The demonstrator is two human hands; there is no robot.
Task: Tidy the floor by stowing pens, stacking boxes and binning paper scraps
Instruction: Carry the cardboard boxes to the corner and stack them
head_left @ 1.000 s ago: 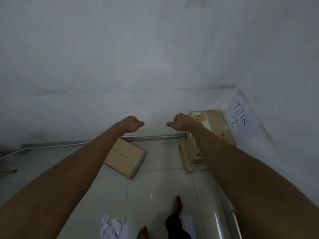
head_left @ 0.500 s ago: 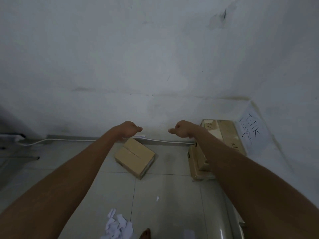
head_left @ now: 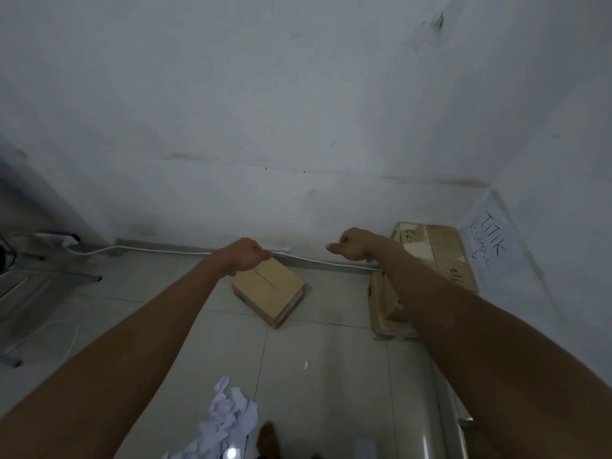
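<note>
Paper scraps [head_left: 231, 415] litter the tiles [head_left: 331, 376] nearest you, a cardboard box [head_left: 270, 289] lies beyond near the corner stack [head_left: 440, 246], and your left hand [head_left: 246, 258] and right hand [head_left: 351, 248] hover above, both curled, seemingly gripping nothing.

Head-worn wide view, downward toward floor [head_left: 347, 392] and wall [head_left: 298, 94].

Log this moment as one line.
left hand: seems to pinch small white paper scrap | right hand: fisted, nothing visible held | brown cardboard box: unstacked | white paper scraps pile: unbinned
</note>
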